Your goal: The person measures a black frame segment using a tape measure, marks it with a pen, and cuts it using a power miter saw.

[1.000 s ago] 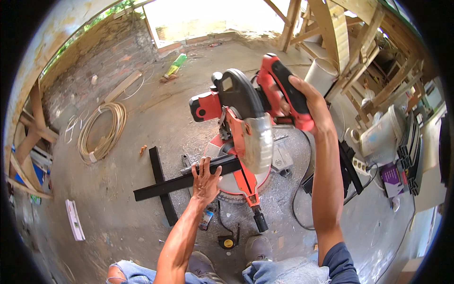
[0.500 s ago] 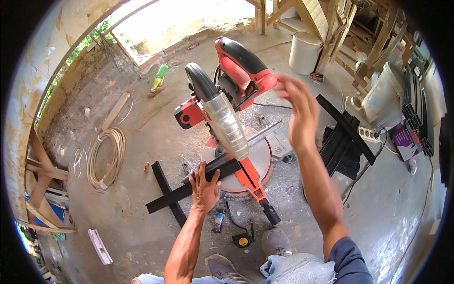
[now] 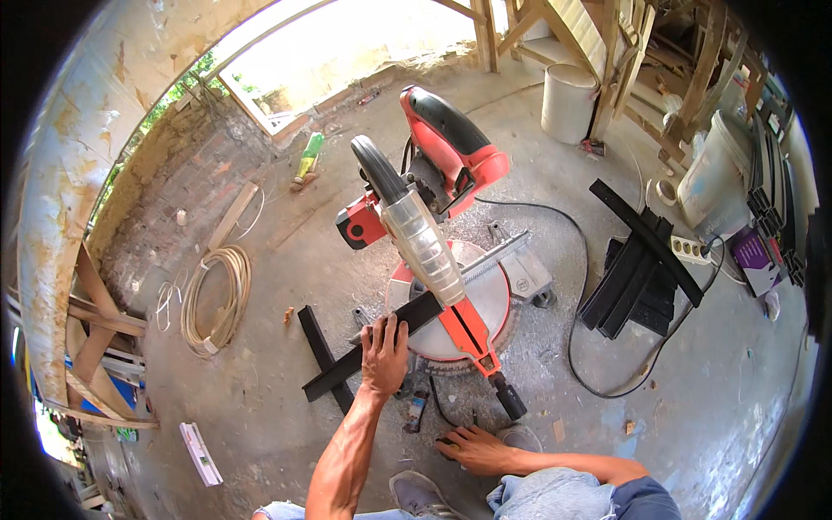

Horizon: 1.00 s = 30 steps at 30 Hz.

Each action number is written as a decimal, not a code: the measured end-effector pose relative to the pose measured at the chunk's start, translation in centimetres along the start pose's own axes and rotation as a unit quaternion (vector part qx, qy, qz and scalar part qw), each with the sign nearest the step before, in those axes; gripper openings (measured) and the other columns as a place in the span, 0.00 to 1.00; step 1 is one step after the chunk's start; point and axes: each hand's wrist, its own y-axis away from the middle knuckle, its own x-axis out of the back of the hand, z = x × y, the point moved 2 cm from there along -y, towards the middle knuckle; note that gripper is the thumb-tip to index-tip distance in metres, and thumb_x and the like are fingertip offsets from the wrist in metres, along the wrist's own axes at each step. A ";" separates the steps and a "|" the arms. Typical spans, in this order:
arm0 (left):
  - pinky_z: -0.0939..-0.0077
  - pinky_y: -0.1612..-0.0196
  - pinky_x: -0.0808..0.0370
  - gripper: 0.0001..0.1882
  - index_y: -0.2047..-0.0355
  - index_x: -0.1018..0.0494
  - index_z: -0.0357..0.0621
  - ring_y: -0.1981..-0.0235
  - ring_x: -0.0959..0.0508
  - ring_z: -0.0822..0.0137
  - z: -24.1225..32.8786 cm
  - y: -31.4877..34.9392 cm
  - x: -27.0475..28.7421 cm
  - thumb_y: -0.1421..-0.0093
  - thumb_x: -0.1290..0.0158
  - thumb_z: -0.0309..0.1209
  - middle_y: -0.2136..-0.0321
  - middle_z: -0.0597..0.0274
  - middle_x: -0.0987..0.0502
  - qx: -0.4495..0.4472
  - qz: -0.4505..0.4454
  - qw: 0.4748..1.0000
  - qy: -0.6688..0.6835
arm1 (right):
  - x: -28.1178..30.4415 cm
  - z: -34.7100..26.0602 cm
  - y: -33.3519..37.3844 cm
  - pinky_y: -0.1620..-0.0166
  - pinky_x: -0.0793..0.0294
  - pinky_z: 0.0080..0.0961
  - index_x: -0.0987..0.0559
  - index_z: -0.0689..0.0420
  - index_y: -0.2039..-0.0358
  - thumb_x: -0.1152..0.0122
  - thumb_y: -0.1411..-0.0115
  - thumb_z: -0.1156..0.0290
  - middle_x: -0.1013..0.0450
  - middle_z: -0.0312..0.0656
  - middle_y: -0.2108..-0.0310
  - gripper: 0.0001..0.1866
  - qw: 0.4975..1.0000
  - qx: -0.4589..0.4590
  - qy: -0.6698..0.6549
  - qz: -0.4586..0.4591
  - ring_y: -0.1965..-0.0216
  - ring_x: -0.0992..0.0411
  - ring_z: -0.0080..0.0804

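the black bar [image 3: 419, 314] lies beneath the clasping left hand [image 3: 384, 357] (right hand [image 3: 478, 452]: can't tell its grip).

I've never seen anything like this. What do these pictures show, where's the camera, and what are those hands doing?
There is no robot here: these are a person's own bare hands. The camera sits on their head, looking down, and its wide fisheye lens bends straight edges.

In the middle of the grey floor stands a red and black power saw. The left hand lies over a long black bar, partly on the saw's round base; I can't tell how firmly it grips. The right hand is down by a shoe, at a small dark thing it mostly hides.

Farther out are a pale coil, stacked black strips and a white power strip.
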 end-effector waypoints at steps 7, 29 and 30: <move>0.52 0.42 0.32 0.23 0.48 0.34 0.30 0.49 0.28 0.40 -2.9 0.0 5.9 0.46 0.49 0.20 0.52 0.36 0.30 0.134 0.028 0.969 0.205 | 1.6 0.8 -0.5 0.46 0.30 0.43 0.32 0.58 0.39 0.35 0.45 0.66 0.29 0.52 0.50 0.33 0.993 0.012 -0.112 0.019 0.47 0.30 0.52; 0.69 0.67 0.27 0.22 0.45 0.31 0.33 0.76 0.27 0.67 -9.6 2.4 32.1 0.29 0.50 0.40 0.76 0.63 0.29 0.319 0.326 0.665 0.592 | 30.0 -5.1 -9.7 0.50 0.28 0.29 0.26 0.63 0.46 0.30 0.46 0.66 0.25 0.47 0.58 0.28 0.930 -0.003 -0.361 0.062 0.56 0.27 0.31; 0.68 0.68 0.26 0.20 0.47 0.30 0.34 0.77 0.27 0.67 -9.9 2.6 32.3 0.29 0.50 0.39 0.76 0.63 0.29 0.304 0.341 0.636 0.622 | 31.6 -6.3 -11.1 0.49 0.28 0.30 0.27 0.64 0.45 0.31 0.46 0.67 0.25 0.48 0.56 0.29 0.933 0.034 -0.348 0.080 0.55 0.26 0.34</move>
